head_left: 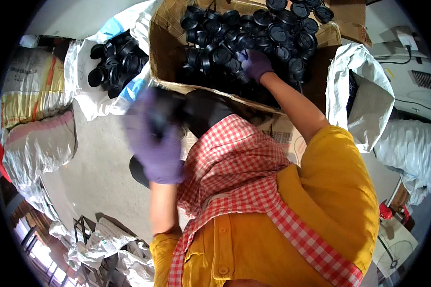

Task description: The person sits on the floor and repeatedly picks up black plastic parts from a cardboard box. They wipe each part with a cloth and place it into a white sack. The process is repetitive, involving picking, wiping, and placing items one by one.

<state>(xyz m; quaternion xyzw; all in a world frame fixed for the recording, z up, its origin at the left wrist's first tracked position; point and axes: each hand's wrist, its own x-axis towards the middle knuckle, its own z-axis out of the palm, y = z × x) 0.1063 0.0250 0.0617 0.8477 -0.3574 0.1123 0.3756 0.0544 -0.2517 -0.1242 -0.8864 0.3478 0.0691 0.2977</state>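
Note:
A large cardboard box point(174, 71) holds a heap of black round plastic lids point(277, 32). My right hand point(255, 63), in a purple glove, reaches into the box with its fingers bent down among the lids. What those fingers grip is hidden. My left hand point(155, 143), also gloved in purple, is blurred by motion at the box's near left corner. It is closed around black round pieces point(165, 111) that look like the same lids; how many cannot be made out.
A white sack point(92, 103) with more black round lids point(115, 64) stands left of the box. Another open white sack point(376, 103) is to its right. Filled sacks point(43, 141) line the far left. A metal frame draped with bags point(103, 244) lies lower left.

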